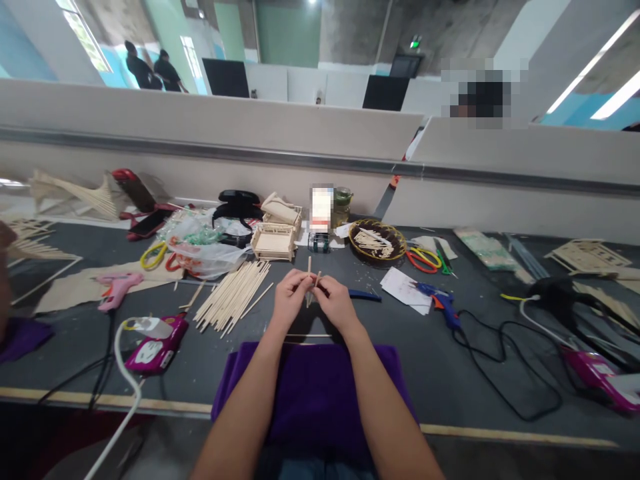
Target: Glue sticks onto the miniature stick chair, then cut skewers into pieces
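My left hand (291,292) and my right hand (334,303) meet above the dark table, fingers pinched. Between them they hold thin wooden sticks (310,272) that stand upright, one reaching above the fingers. A pile of long wooden sticks (234,296) lies fanned out to the left of my left hand. A single stick (307,335) lies flat just before the purple cloth (310,390) under my forearms. A blue tool (365,295) lies just right of my right hand.
A small stick-built model (274,241) and a woven basket (377,241) stand behind my hands. A pink glue gun (116,288) lies left, a blue glue gun (443,305) with black cable right. Scissors (425,259), plastic bags (205,248) and magenta boxes (155,345) are scattered around.
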{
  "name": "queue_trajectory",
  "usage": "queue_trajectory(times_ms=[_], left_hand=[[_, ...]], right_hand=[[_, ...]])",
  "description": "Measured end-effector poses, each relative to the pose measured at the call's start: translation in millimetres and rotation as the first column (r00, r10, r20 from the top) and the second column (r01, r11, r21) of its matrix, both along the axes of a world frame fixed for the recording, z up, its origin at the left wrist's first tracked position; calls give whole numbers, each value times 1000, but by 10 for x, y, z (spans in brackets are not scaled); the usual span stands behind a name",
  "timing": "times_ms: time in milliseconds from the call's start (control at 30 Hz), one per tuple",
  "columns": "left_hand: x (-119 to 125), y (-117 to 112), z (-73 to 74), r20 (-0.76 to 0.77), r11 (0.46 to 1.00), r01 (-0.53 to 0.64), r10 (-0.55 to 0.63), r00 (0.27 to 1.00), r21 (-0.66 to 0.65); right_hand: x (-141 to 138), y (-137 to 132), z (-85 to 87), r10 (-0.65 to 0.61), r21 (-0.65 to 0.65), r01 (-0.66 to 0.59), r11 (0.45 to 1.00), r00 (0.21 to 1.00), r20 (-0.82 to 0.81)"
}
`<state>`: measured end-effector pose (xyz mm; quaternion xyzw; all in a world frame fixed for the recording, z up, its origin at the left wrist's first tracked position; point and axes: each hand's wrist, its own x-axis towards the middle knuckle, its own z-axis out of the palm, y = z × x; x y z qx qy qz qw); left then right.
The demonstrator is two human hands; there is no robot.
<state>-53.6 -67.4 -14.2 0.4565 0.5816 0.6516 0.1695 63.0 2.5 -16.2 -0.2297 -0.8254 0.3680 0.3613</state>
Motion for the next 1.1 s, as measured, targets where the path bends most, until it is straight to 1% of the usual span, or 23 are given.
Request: queue_trajectory(times_ms=[100,167,233,300,400,500,600,767,933,1000,1100], left_hand=[[-67,9,-113,-49,999,-14,12,999,-32],[-128,9,-172,-61,998,9,-13,998,-62],[-170,5,-197,-46,996,40,-44,998,-82],[-182,0,-193,-15,994,62,-64,998,-91],[-164,-7,-159,3,992,89,-89,996,-85],[-149,-15,-126,-1,991,111,-111,994,-79],[-143,-21,-98,45,989,122,-118,992,-85],[-105,-25,-67,143,988,115,-100,985,-106],[-76,-15,-84,296,982,108,-58,953,-156],[-75,-13,-87,322,981,102,-44,946,-165],[-69,-13,-80,318,981,97,-39,947,-168]], right_hand=[[-21,15,-44,8,5,-8,1000,995,96],[-41,24,-78,18,-12,-17,1000,990,143],[-60,27,-108,37,-51,-29,998,985,168],[-69,27,-126,60,-79,-45,996,978,199],[-60,33,-131,71,-81,-52,995,966,248],[-43,49,-125,79,-71,-63,996,963,258],[-36,63,-121,98,-60,-85,995,961,259],[-39,66,-133,107,-69,-92,993,963,248],[-52,72,-174,122,-99,-103,990,969,216],[-55,74,-186,116,-95,-98,991,972,206],[-59,71,-192,109,-90,-92,992,973,204]])
